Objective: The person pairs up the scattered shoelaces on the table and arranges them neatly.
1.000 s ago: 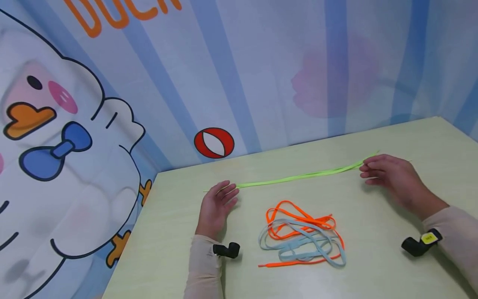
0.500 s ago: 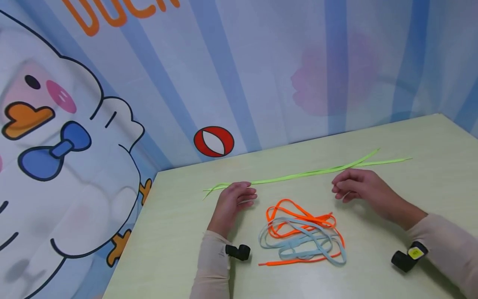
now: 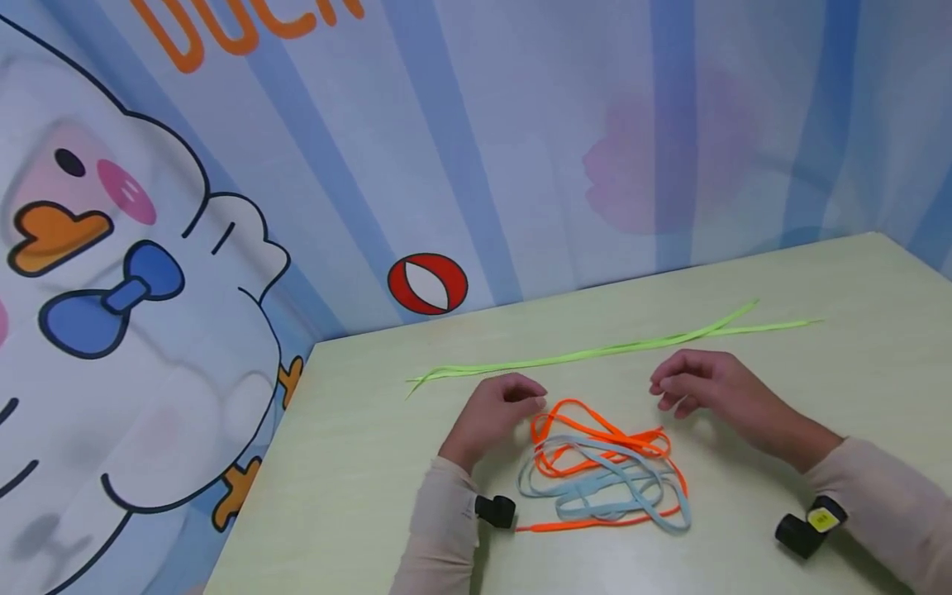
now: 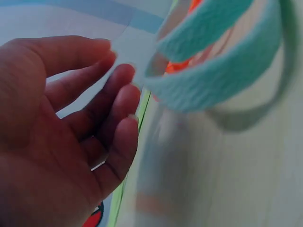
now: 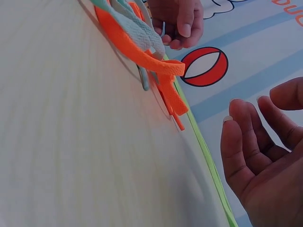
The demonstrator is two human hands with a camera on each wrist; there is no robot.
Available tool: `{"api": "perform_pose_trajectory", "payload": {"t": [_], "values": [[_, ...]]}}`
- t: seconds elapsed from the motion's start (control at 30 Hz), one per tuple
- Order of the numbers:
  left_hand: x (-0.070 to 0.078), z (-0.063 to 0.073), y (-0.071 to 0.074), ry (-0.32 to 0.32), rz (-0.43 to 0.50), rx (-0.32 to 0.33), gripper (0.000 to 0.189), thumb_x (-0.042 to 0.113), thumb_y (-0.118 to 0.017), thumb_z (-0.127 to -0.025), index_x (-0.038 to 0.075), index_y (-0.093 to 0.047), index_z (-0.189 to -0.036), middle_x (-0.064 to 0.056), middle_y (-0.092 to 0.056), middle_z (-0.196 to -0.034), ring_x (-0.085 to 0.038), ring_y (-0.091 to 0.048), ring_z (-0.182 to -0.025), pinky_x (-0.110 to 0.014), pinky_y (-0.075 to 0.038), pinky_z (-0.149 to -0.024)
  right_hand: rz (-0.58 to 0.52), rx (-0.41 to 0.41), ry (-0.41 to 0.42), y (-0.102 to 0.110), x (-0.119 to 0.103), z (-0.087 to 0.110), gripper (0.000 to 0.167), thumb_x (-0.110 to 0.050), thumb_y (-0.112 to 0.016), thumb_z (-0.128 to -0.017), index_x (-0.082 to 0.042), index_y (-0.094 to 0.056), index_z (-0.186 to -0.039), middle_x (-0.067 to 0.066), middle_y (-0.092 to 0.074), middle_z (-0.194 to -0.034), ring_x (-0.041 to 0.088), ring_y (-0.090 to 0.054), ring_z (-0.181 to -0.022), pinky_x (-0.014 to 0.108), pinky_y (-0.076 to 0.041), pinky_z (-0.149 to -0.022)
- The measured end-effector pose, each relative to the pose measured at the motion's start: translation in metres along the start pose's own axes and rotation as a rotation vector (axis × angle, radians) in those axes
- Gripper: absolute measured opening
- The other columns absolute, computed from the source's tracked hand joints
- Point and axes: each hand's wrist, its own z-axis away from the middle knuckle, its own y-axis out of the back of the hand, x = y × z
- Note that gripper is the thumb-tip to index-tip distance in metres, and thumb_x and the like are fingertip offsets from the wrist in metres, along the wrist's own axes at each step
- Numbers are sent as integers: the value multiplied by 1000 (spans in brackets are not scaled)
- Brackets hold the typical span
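Observation:
My left hand [image 3: 494, 413] hovers at the upper left of an orange shoelace [image 3: 595, 426], its fingers loosely bent and holding nothing. In the left wrist view a gap shows between thumb and fingers. A pale blue shoelace [image 3: 640, 487] lies looped over the orange one, the two forming a loose tangle. To the upper right of that pile is my right hand [image 3: 702, 384], fingers relaxed and apart from the laces; the right wrist view shows it bare. Beyond both hands, a neon green shoelace [image 3: 565, 357] lies stretched out and doubled, its ends spread apart on each side.
The laces lie on a pale wooden table [image 3: 335, 512]. Behind its far edge hangs a blue striped backdrop [image 3: 550, 165] with a printed duck and a red ball. A small black camera sits on each wrist.
Both hands have left the green shoelace, which stays stretched out. The left hand has moved right and nearer to the orange and blue laces; the right hand has come left and nearer too.

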Motion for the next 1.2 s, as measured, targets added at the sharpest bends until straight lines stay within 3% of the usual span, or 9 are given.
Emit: {"api": "perform_pose_trajectory", "payload": {"t": [0.2,0.33,0.53,0.73,1.0,1.2], "values": [[9,1,-10,-18,-221,-41,11,17,-72,-92,18,-76,-103,8,-66,-92,-14,-60,-87,-29,-52,-76,8,-1,-9,-1,-2,-2,20,-10,-58,-99,6,-61,-110,26,-64,-107,26,-69,-86,35,-58,-74],[13,2,-14,6,-328,-35,11,18,-73,-91,19,-76,-102,7,-64,-89,-14,-58,-84,-28,-50,-73,5,-8,-3,-2,-2,-4,19,-10,-59,-99,6,-62,-110,26,-64,-107,26,-68,-86,35,-58,-74],[15,2,-17,41,-423,-41,7,19,-74,-91,21,-75,-97,5,-61,-85,-15,-56,-80,-28,-49,-67,2,-26,-5,-3,-3,-6,21,-9,-58,-99,8,-61,-112,22,-66,-106,28,-69,-86,36,-58,-73],[13,4,-19,51,-370,-60,3,22,-73,-92,20,-74,-91,7,-63,-86,-14,-56,-84,-29,-50,-72,-6,-49,-18,-5,1,-6,22,-9,-58,-100,9,-60,-112,23,-66,-105,30,-69,-86,36,-58,-74],[13,8,-18,-20,-190,-178,5,24,-71,-94,22,-74,-91,6,-67,-88,-15,-59,-85,-31,-50,-75,29,-71,-29,-5,5,-2,23,-11,-59,-99,7,-62,-112,21,-68,-103,27,-69,-83,35,-57,-70],[20,8,-16,-52,-49,-215,8,23,-68,-95,20,-75,-97,1,-70,-90,-18,-62,-87,-35,-51,-76,79,-161,2,-7,2,-3,26,-15,-61,-99,2,-64,-118,17,-68,-107,26,-66,-79,35,-55,-60]]}}
